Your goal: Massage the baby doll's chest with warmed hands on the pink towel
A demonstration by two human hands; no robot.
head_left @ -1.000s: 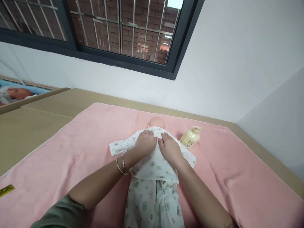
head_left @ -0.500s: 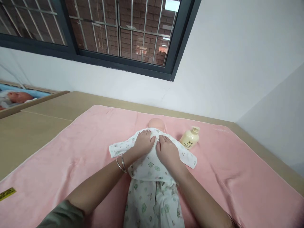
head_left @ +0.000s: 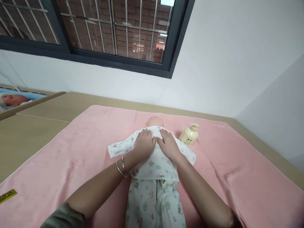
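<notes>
Resting flat, both hands were on the upper chest of a baby doll (head_left: 154, 177), so no real grip on either side, just open palms with the fingers spread a little. The left hand (head_left: 144, 144) and the right hand (head_left: 169, 145) sat side by side, nearly touching, pressing on the doll's printed white top (head_left: 152, 164) right below the neck. Two thin bangles (head_left: 121, 167) were on the left wrist. The doll lay on its back in the middle of a pink towel (head_left: 71, 158), its bald head (head_left: 155, 121) pointing toward the wall, sleeves flopped out to both sides. A cream pump bottle (head_left: 188, 135) lay tipped over just beside the doll's shoulder on the right. The towel covered a tan desk (head_left: 28, 126), and another doll (head_left: 11, 99) lay off at the far left edge under the window (head_left: 95, 28).
</notes>
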